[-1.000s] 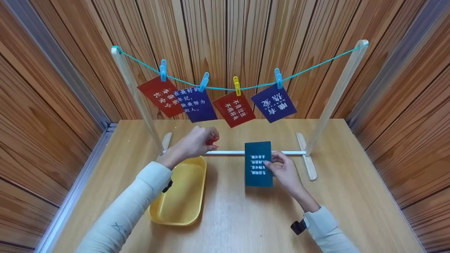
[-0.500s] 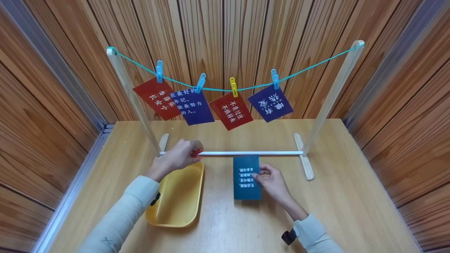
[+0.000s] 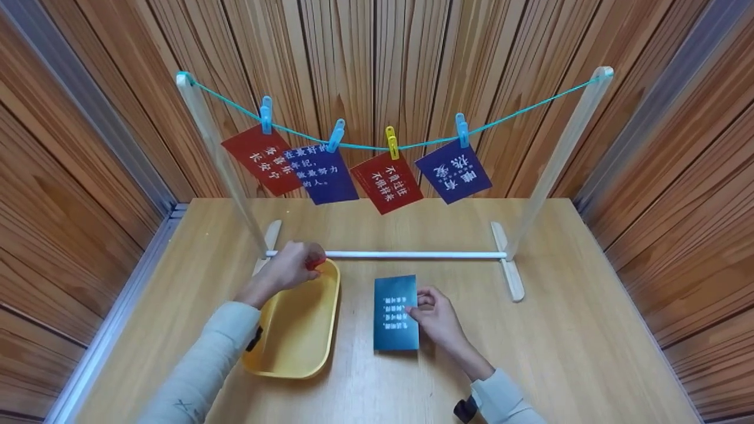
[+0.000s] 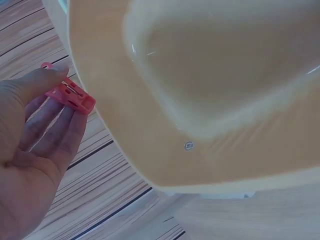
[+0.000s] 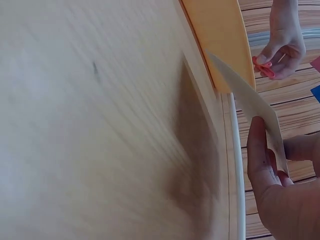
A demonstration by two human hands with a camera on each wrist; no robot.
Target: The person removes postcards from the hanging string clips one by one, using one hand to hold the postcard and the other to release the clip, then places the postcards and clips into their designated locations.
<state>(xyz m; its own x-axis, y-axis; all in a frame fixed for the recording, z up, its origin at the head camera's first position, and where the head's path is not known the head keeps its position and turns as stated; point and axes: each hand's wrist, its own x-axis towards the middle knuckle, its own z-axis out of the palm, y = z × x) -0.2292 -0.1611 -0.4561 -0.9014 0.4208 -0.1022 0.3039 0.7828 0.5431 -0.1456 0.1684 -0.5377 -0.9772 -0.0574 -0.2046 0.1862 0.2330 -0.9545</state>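
Between thumb and fingers, my left hand (image 3: 287,268) pinches a red clothespin (image 4: 74,96) at the far rim of the yellow tray (image 3: 334,318). The left wrist view shows the clothespin beside the tray's edge, and no items show on the tray's floor there. My right hand (image 3: 437,318) holds a dark teal card (image 3: 396,335) by its right edge, thumb on the printed face. White writing on the card appears upside down in the head view. In the right wrist view the card (image 5: 250,95) is seen from its pale back, held above the table.
A wooden stand (image 3: 574,141) carries a sagging green string (image 3: 530,111). Blue and yellow clothespins hold red cards (image 3: 386,197) and blue cards (image 3: 456,188) on it. The stand's white crossbar (image 3: 412,255) runs low behind my hands. Wood-plank walls (image 3: 347,59) enclose the table (image 3: 530,365).
My left hand has moved left and toward me with the red clothespin, to the tray's far rim. My right hand has brought the teal card left and nearer to me.
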